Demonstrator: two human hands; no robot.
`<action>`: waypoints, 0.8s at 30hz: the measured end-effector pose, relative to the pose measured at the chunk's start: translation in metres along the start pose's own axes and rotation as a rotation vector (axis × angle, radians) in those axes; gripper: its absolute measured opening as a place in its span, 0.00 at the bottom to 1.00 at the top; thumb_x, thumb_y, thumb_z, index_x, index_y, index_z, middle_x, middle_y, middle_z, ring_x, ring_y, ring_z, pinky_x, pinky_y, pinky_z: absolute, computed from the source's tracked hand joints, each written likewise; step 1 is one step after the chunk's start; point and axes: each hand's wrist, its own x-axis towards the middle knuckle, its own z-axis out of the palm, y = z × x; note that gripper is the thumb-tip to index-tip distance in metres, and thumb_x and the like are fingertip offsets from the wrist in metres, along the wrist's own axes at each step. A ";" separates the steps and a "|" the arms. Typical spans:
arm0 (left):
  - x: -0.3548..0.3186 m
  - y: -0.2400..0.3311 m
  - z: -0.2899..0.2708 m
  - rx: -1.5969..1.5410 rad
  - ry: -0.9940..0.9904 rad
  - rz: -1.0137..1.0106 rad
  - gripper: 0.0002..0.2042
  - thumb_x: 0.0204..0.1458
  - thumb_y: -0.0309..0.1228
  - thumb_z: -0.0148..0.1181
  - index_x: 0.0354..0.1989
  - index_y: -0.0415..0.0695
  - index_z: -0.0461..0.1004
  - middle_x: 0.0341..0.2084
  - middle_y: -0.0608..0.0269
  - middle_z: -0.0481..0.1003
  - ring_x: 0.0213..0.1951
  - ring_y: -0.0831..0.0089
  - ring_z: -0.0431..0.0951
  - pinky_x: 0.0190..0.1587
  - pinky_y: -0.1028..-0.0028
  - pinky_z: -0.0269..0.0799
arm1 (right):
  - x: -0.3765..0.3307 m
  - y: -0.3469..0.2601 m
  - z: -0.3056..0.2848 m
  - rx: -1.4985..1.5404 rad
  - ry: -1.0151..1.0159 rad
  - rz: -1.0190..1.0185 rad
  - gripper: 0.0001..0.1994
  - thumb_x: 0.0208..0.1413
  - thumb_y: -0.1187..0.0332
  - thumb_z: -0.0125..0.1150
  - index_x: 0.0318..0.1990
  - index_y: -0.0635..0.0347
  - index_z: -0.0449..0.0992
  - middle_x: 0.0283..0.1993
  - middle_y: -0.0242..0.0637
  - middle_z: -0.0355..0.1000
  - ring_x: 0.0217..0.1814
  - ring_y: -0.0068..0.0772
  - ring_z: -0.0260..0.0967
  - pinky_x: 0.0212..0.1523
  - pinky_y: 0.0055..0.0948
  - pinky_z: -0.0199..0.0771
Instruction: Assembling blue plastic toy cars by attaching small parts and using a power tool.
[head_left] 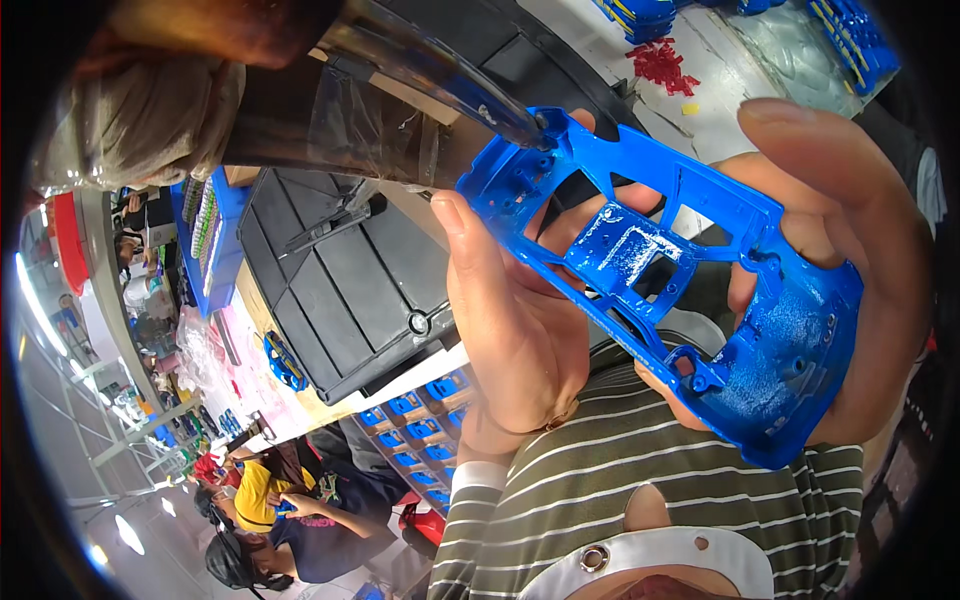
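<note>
A blue plastic toy car body shell (pixel 725 195) is held up in both my hands, its hollow, glossy inside showing, with window openings and small screw posts. My left hand (pixel 510 330) is closed on its left side, thumb up along the edge and fingers behind. Around the wide right end wraps my right hand (pixel 870 230), thumb raised at the top and fingers behind, some seen through the openings. A dark, shiny rod-like tool (pixel 450 80) comes down from the upper left, its tip at the shell's far end; I cannot tell whether it touches.
A black plastic crate lid (pixel 350 290) lies left of my hands. Red bits (pixel 662 68) and blue parts (pixel 640 15) are on the white table at the top. A partitioned box of blue parts (pixel 410 430) stands lower left. Other people (pixel 290 530) work beyond it.
</note>
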 end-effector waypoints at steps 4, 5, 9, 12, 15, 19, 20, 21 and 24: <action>-0.002 0.008 0.005 -0.167 0.026 -0.083 0.32 0.60 0.55 0.31 0.54 0.34 0.62 0.45 0.52 0.72 0.41 0.64 0.77 0.45 0.66 0.75 | 0.004 -0.001 -0.006 0.043 -0.093 0.004 0.50 0.26 0.74 0.78 0.61 0.66 0.52 0.47 0.46 0.69 0.44 0.27 0.70 0.44 0.25 0.67; -0.002 0.010 0.008 -0.171 0.057 -0.109 0.32 0.60 0.55 0.31 0.54 0.34 0.62 0.45 0.52 0.72 0.41 0.64 0.77 0.46 0.66 0.75 | 0.004 0.001 -0.003 0.042 -0.085 -0.014 0.50 0.25 0.74 0.78 0.61 0.66 0.52 0.46 0.46 0.69 0.43 0.27 0.70 0.44 0.25 0.67; 0.001 0.007 0.004 -0.186 0.033 -0.095 0.33 0.59 0.56 0.32 0.54 0.34 0.61 0.45 0.52 0.72 0.41 0.64 0.77 0.47 0.66 0.74 | 0.007 -0.009 -0.004 -0.071 -0.066 0.007 0.50 0.26 0.74 0.78 0.61 0.66 0.51 0.43 0.46 0.71 0.41 0.27 0.70 0.42 0.24 0.68; -0.001 0.014 0.018 -0.060 0.121 -0.130 0.33 0.59 0.56 0.32 0.54 0.35 0.61 0.46 0.52 0.71 0.42 0.64 0.77 0.46 0.66 0.75 | 0.009 -0.003 -0.002 -0.017 -0.061 -0.048 0.50 0.27 0.76 0.77 0.61 0.66 0.50 0.42 0.48 0.71 0.39 0.29 0.71 0.40 0.25 0.69; 0.000 0.016 0.028 0.038 0.220 -0.138 0.34 0.59 0.57 0.31 0.55 0.35 0.61 0.47 0.52 0.71 0.42 0.64 0.77 0.45 0.65 0.75 | 0.011 0.007 0.001 0.106 -0.069 -0.112 0.48 0.29 0.78 0.76 0.61 0.67 0.50 0.40 0.49 0.71 0.38 0.30 0.72 0.38 0.27 0.70; -0.002 0.009 0.019 0.117 0.023 -0.013 0.35 0.58 0.58 0.31 0.55 0.34 0.60 0.48 0.51 0.69 0.43 0.63 0.76 0.44 0.65 0.76 | 0.012 0.009 0.002 0.162 -0.047 -0.128 0.48 0.30 0.78 0.75 0.61 0.67 0.50 0.39 0.51 0.71 0.36 0.31 0.72 0.36 0.28 0.71; -0.002 0.006 0.013 0.072 -0.032 0.004 0.35 0.58 0.58 0.31 0.56 0.34 0.59 0.49 0.50 0.69 0.43 0.63 0.76 0.43 0.65 0.76 | 0.009 0.011 0.006 0.166 -0.025 -0.129 0.48 0.31 0.77 0.75 0.61 0.66 0.50 0.39 0.51 0.71 0.36 0.31 0.72 0.35 0.28 0.71; 0.001 0.002 0.003 -0.070 -0.056 -0.011 0.35 0.58 0.58 0.31 0.56 0.34 0.59 0.50 0.50 0.68 0.43 0.63 0.76 0.43 0.65 0.77 | 0.009 0.009 0.004 0.130 -0.043 -0.115 0.47 0.31 0.77 0.75 0.61 0.66 0.50 0.39 0.51 0.71 0.36 0.31 0.72 0.35 0.27 0.71; 0.004 0.014 0.020 -0.040 0.098 -0.124 0.34 0.59 0.57 0.31 0.57 0.34 0.58 0.52 0.49 0.66 0.43 0.62 0.76 0.43 0.64 0.77 | 0.010 0.000 -0.012 0.000 -0.152 -0.053 0.46 0.32 0.75 0.75 0.61 0.67 0.51 0.39 0.50 0.71 0.35 0.31 0.72 0.34 0.26 0.71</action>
